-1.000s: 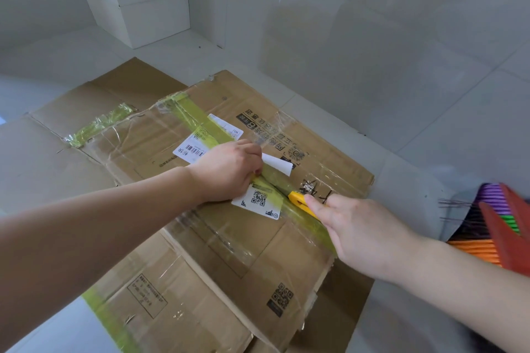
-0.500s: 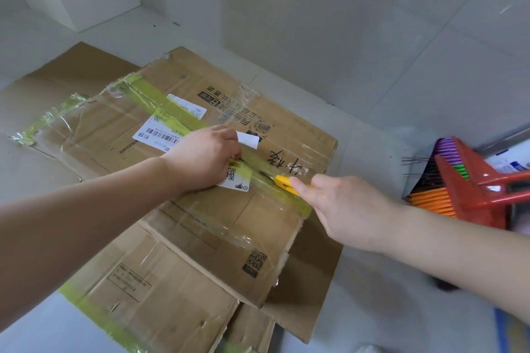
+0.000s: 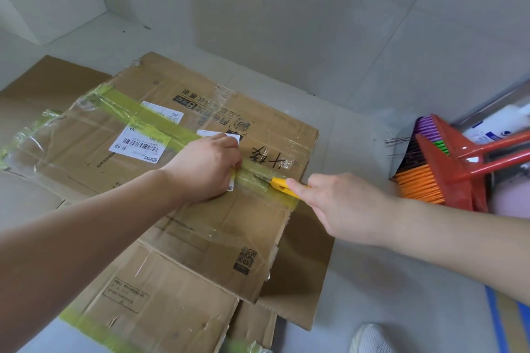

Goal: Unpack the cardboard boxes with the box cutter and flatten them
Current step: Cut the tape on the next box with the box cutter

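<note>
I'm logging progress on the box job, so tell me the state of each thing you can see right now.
Top brown cardboard box: lying flat, still taped.
Yellow-green tape strip: stuck along the box seam.
Yellow box cutter: tip on the tape.
Right hand: gripping the cutter.
Left hand: curled, pressing down on the box.
Red-handled brooms: lying at the right.

The flattened cardboard box (image 3: pixel 200 226) was matt brown board under glossy, wrinkled clear and yellow-green tape (image 3: pixel 160 120). The box cutter (image 3: pixel 282 186) looked smooth yellow plastic. White paper labels (image 3: pixel 140 145) were matt; floor tiles (image 3: pixel 358 129) faintly glossy.
</note>
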